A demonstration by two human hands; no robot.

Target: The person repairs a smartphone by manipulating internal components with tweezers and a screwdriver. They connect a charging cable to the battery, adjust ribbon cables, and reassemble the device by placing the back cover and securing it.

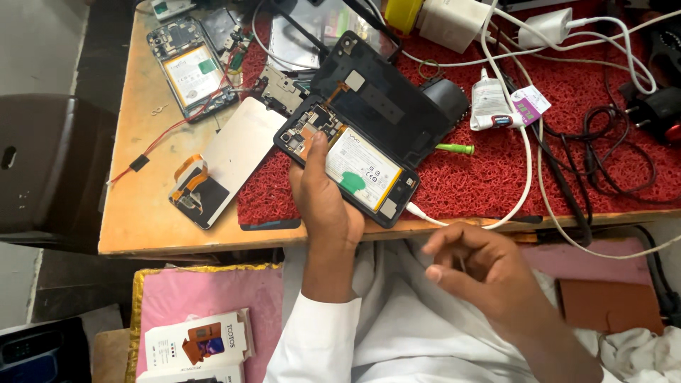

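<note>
left hand (pixel 323 202) has its fingers wrapped round the opened phone (pixel 347 167) at the near edge of the counter (pixel 142 213), right hand (pixel 472 273) hovering loosely curled and empty, and that exposed battery and board look fragile, so I'd grab it by the frame edges only.

Bare wood (pixel 135 142) left of the mat (pixel 603 170) was open, apart from a loose screen (pixel 223 159) and a second phone (pixel 191 71). Cables (pixel 539 163) crossed the mat's right half. A green-tipped tool (pixel 455 149) lay just beside the opened phone (pixel 355 167). Chargers (pixel 454 21) crowded the far edge.
</note>
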